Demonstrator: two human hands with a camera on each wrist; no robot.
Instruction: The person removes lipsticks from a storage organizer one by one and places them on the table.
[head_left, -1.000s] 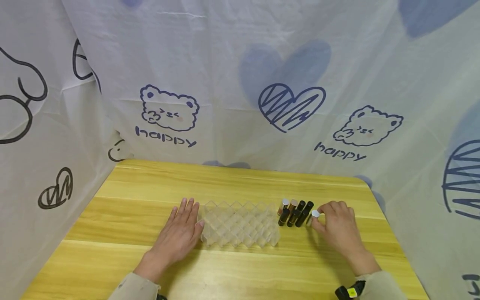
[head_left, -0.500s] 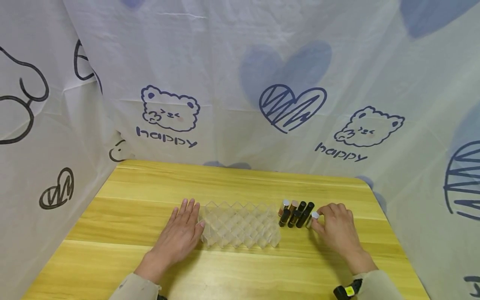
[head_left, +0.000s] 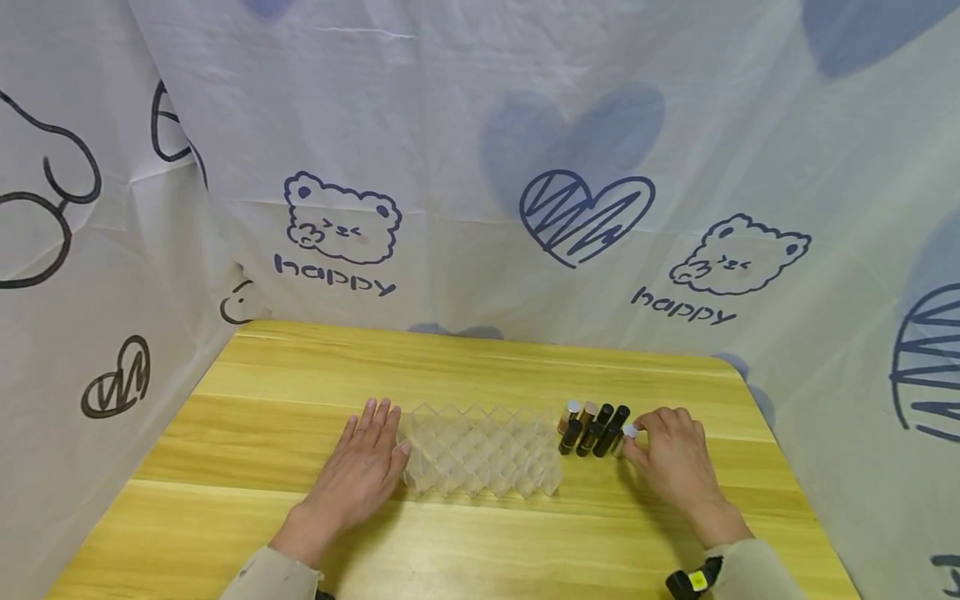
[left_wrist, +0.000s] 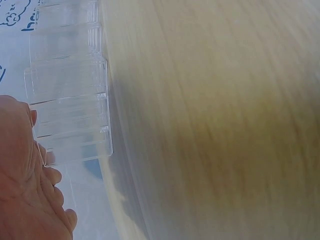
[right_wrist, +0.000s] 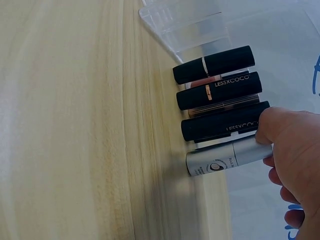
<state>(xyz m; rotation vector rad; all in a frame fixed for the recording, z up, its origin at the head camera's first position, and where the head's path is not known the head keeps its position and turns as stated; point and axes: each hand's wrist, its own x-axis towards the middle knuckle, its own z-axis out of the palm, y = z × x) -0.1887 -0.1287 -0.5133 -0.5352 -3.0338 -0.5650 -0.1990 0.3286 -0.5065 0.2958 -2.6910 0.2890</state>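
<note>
My left hand point(head_left: 358, 467) lies with straight fingers along the left end of a clear plastic organizer point(head_left: 480, 450) with diamond-shaped compartments. In the left wrist view, its thumb and fingertips are against the organizer's clear end wall point(left_wrist: 70, 115). My right hand point(head_left: 675, 458) pinches the top of a silver lipstick tube point(right_wrist: 215, 159) between thumb and index finger. That tube stands upright at the right end of a cluster of lipsticks. Beside it in the front row are black lipsticks point(right_wrist: 220, 95) with gold or silver bands, two of them lettered.
Behind the black front row stand more tubes, among them a silver-capped tube point(head_left: 572, 408) and a pinkish-capped tube point(head_left: 587, 412). The wooden table point(head_left: 480, 550) is bordered at the back and sides by a white printed cloth point(head_left: 450, 167). The organizer is just left of the lipsticks.
</note>
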